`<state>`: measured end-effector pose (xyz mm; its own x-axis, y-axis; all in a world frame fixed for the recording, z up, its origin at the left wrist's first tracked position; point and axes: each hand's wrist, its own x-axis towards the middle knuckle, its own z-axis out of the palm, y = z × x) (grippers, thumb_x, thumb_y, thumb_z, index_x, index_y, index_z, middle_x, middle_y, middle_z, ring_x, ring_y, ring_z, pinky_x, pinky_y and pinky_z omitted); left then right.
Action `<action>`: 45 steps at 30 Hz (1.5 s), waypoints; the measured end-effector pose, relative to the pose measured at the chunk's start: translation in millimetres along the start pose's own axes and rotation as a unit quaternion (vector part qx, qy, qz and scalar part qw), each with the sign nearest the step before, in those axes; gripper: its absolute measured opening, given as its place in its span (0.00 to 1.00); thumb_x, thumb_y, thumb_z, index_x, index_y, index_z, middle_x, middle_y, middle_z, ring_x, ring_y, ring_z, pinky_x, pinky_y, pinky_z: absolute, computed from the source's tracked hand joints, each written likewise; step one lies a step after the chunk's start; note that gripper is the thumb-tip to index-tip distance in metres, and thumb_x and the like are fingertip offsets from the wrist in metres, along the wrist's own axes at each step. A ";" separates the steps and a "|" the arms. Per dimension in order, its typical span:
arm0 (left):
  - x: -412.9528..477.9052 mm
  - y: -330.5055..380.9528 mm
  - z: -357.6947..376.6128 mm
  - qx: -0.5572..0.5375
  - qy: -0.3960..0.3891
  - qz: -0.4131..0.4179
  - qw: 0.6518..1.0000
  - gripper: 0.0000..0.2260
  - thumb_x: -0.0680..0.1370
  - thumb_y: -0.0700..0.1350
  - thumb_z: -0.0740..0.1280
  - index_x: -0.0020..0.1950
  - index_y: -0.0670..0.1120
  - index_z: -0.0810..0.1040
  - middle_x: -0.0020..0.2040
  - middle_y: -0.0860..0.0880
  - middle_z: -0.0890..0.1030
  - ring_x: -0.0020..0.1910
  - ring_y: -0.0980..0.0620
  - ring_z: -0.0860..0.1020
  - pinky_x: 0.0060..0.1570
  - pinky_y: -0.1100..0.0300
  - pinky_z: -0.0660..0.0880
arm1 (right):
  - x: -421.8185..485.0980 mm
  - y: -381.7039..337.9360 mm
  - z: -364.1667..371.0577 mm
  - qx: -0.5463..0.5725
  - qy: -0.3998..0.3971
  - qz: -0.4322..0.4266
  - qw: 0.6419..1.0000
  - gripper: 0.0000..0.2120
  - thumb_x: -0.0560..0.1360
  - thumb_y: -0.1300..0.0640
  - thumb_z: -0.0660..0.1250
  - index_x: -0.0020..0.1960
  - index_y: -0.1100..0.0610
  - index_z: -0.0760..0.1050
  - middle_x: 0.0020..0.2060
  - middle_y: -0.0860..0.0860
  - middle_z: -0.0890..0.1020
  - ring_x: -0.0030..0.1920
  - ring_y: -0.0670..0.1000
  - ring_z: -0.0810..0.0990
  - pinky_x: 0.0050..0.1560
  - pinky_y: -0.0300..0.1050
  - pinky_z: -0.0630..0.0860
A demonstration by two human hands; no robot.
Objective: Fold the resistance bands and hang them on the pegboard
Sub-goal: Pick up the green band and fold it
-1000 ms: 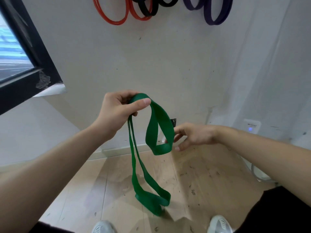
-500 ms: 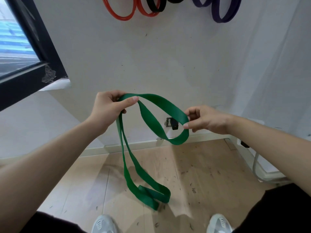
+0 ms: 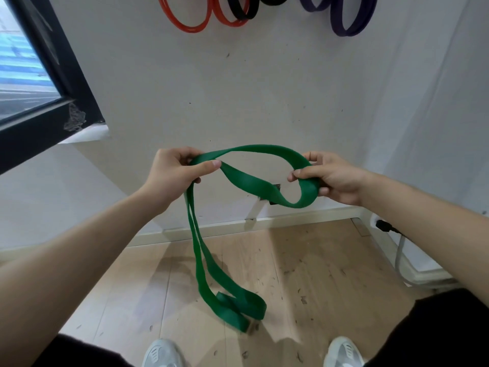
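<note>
Green flat rubber resistance band [image 3: 251, 182] mid-fold: L hand [image 3: 172, 176] pinching one bend, R hand [image 3: 333, 178] gripping loop end. Next, prob.: join both loops, gather hanging tail.

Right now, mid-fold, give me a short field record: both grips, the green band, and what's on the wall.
left grip: hand pinches green band at the loop's left end
right grip: hand holds the loop's right end
band shape: loop spread between hands, doubled tail hangs from left grip
tail end: near floor, contact unclear
wall: red bands, black band, purple bands hanging, tops out of frame
</note>
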<state>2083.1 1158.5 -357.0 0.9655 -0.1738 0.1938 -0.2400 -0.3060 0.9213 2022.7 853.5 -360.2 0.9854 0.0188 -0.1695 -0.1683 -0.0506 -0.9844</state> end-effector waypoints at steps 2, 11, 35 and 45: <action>-0.2 -0.3 0.6 0.003 -0.003 -0.001 1.000 0.11 0.70 0.52 0.80 0.47 0.48 0.87 0.38 0.49 0.82 0.36 0.52 0.79 0.50 0.47 0.82 | 0.5 -0.3 -2.7 0.013 -0.005 -0.002 1.000 0.09 0.78 0.65 0.68 0.55 0.59 0.71 0.41 0.57 0.82 0.27 0.45 0.77 0.20 0.34 0.66; 0.2 -1.6 -0.1 0.000 -0.003 -0.008 1.000 0.13 0.69 0.54 0.80 0.47 0.48 0.87 0.39 0.48 0.82 0.33 0.54 0.79 0.48 0.52 0.81 | 1.7 -0.5 -11.8 0.112 -0.064 -0.006 0.992 0.09 0.72 0.59 0.71 0.48 0.55 0.71 0.40 0.52 0.76 0.38 0.52 0.75 0.45 0.46 0.84; -17.5 17.5 24.2 -0.001 -0.145 0.025 0.989 0.21 0.63 0.53 0.80 0.52 0.45 0.85 0.45 0.43 0.87 0.40 0.54 0.82 0.44 0.61 0.79 | -4.8 11.5 79.7 -0.263 -0.091 -0.185 0.943 0.22 0.75 0.53 0.74 0.67 0.52 0.73 0.57 0.46 0.81 0.57 0.44 0.79 0.59 0.39 0.75; -20.5 12.1 29.2 -0.002 -0.241 0.013 0.970 0.18 0.66 0.43 0.81 0.54 0.44 0.83 0.45 0.46 0.86 0.46 0.47 0.84 0.53 0.54 0.82 | -16.3 -9.9 60.3 -0.155 -0.074 -0.176 0.969 0.11 0.76 0.57 0.73 0.57 0.56 0.81 0.40 0.45 0.83 0.42 0.46 0.80 0.46 0.53 0.80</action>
<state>2057.4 1131.1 -359.6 0.7999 -0.5990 0.0374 -0.2624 -0.2929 0.9194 2006.6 913.9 -350.5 0.9616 0.2317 0.1469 0.2164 -0.3118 -0.9252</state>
